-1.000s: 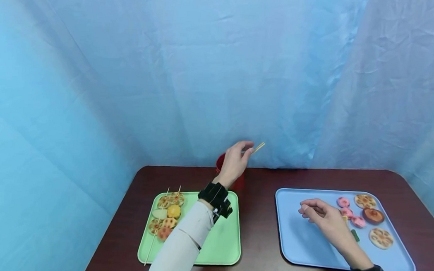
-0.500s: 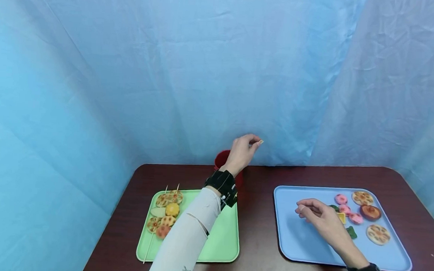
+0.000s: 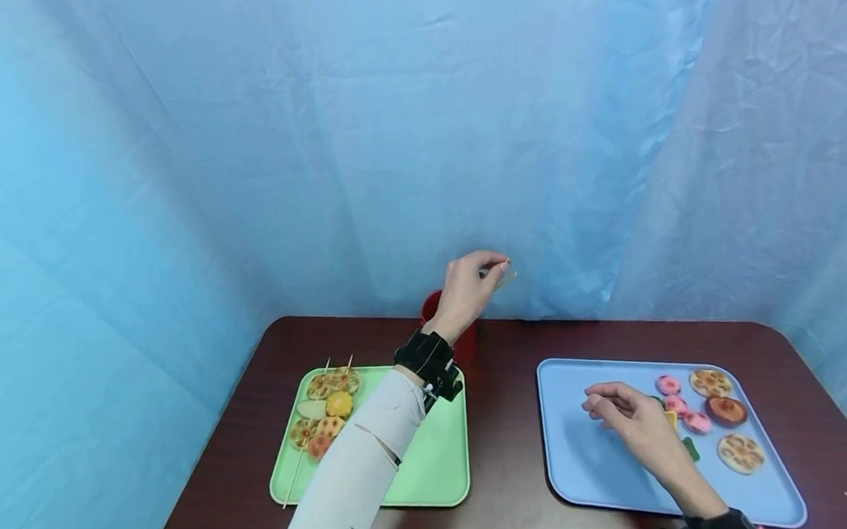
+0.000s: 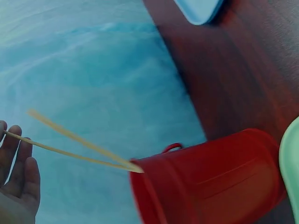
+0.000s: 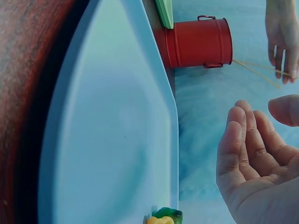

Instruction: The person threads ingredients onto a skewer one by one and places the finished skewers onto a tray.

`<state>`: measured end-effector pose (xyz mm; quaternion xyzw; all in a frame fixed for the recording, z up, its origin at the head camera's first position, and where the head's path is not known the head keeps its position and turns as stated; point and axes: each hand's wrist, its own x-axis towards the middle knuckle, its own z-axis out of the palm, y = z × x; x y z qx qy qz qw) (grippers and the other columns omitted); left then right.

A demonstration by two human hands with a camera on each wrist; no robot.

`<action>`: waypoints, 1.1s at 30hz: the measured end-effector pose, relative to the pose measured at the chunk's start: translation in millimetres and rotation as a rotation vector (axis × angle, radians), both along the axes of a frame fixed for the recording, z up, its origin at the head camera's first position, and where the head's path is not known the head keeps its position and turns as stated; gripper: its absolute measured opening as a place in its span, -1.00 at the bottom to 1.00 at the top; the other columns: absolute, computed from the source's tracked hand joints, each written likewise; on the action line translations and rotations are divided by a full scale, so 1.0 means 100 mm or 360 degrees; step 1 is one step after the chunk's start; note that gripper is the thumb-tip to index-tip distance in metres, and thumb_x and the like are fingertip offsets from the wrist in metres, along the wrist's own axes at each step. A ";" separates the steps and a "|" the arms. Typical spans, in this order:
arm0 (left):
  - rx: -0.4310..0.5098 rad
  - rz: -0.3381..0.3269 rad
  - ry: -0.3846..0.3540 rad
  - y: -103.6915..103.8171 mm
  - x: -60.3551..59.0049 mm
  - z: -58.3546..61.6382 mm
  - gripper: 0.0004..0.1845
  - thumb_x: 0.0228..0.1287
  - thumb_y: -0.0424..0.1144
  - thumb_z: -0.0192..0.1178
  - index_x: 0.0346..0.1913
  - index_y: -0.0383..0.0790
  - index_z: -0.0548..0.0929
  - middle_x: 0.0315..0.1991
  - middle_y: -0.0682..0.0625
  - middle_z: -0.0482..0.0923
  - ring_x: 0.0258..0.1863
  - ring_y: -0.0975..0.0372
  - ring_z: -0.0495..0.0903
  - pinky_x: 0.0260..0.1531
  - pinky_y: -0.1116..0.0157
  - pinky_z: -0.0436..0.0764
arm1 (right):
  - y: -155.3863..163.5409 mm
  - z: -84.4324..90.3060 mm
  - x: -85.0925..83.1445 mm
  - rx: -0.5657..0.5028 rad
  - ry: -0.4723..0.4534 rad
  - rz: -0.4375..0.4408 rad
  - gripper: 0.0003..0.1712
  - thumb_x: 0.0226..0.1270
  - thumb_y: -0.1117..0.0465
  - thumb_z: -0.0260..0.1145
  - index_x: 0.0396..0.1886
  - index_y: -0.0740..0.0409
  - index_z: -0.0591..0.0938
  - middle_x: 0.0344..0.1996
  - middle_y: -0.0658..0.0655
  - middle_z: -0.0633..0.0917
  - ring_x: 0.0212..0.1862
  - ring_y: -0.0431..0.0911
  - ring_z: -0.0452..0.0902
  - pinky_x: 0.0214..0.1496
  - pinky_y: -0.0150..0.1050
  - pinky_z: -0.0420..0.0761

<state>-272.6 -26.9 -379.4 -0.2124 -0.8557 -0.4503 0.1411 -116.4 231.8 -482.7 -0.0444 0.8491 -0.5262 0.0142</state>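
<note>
Left hand raised with skewer above the red bucket.
The left hand pinched a wooden skewer whose lower end sat in the red bucket at 12 o'clock of the green tray. The right hand, loosely curled and holding nothing, hovered over the blue tray on the tabletop.

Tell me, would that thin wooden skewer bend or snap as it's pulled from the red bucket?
The skewer looks very thin, so probably light and slightly springy. The left hand pinches only its tip, so it could wobble. The red bucket looks light and might tip.
</note>
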 end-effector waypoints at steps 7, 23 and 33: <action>0.0090 -0.0079 0.0287 -0.02 0.15 0.25 -0.82 0.48 -0.27 0.28 -0.04 -0.26 0.81 -0.08 -0.04 0.64 -0.12 0.21 0.63 -0.10 0.33 0.62 | 0.06 0.01 0.00 -0.0010 -0.0003 0.0009 -0.53 0.66 0.05 0.14 0.19 0.40 0.59 -0.09 0.27 0.76 -0.12 -0.19 0.72 -0.13 -0.24 0.72; 0.0458 -0.0289 0.0638 -0.22 0.59 0.77 -0.82 0.44 -0.33 0.31 -0.01 -0.30 0.80 -0.10 -0.08 0.61 -0.24 0.23 0.54 -0.33 0.31 0.53 | 0.08 0.10 0.00 0.0011 -0.0028 0.0003 -0.47 0.66 -0.03 0.13 0.21 0.38 0.58 -0.04 0.31 0.75 -0.08 -0.08 0.73 -0.08 -0.25 0.72; 0.0811 -0.0400 0.0505 -0.50 0.80 0.61 -0.84 0.43 -0.48 0.25 -0.01 -0.46 0.71 -0.08 -0.22 0.65 -0.15 0.09 0.65 -0.11 0.30 0.64 | 0.04 0.23 0.04 0.0040 0.0038 -0.0004 -0.51 0.65 -0.04 0.14 0.18 0.30 0.61 -0.06 0.29 0.75 -0.11 -0.10 0.73 -0.09 -0.36 0.68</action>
